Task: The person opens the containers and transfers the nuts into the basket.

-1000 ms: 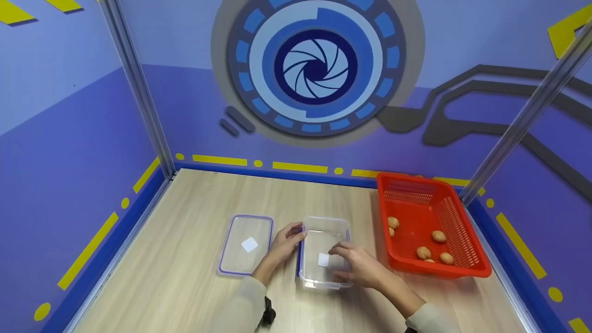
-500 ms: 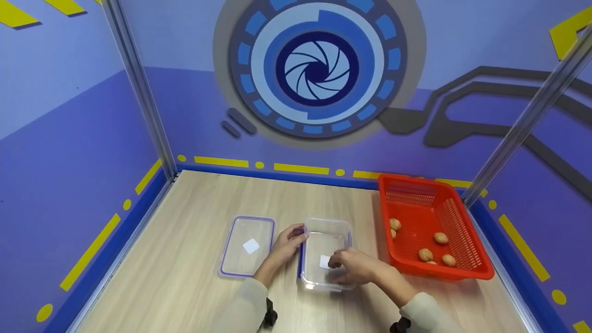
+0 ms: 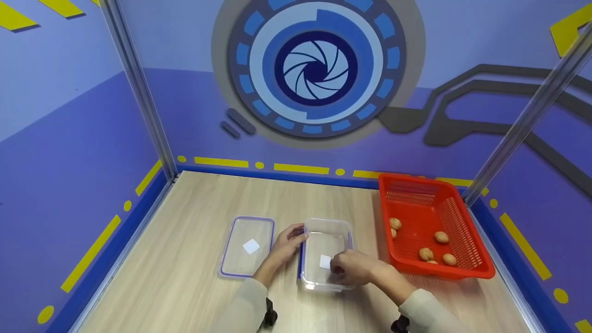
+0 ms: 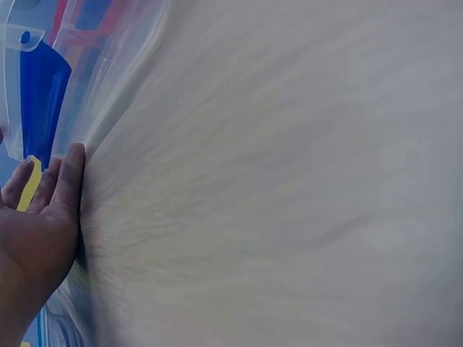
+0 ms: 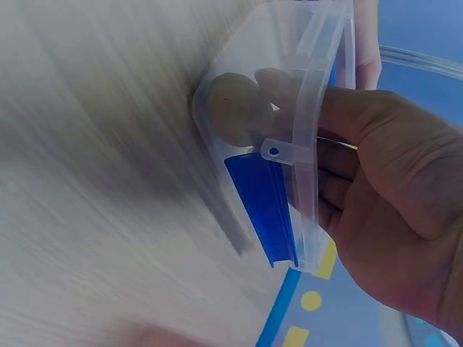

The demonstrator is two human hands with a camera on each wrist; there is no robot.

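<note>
In the head view a clear plastic food box (image 3: 317, 282) with blue clips stands open on the table. My left hand (image 3: 286, 243) rests along its left side, fingers extended against the wall; a blue clip (image 4: 43, 94) shows by those fingertips in the left wrist view. My right hand (image 3: 358, 268) reaches over the right wall into the box, its fingers curled. Through the clear wall, the right wrist view shows a walnut (image 5: 235, 108) low in the box, with a fingertip right against it. Most of the other fingers are hidden behind the wall and clip.
Left of the box lies its clear lid (image 3: 236, 259) with a purple-blue seal and a white label (image 3: 251, 246). A red basket (image 3: 407, 266) with several walnuts (image 3: 426, 254) stands at the right. Patterned walls and metal posts (image 3: 138, 83) enclose the table.
My right hand has lowered slightly into the box and its fingers have curled in more. The left hand stays at the box's left side; box, lid and basket stay put.
</note>
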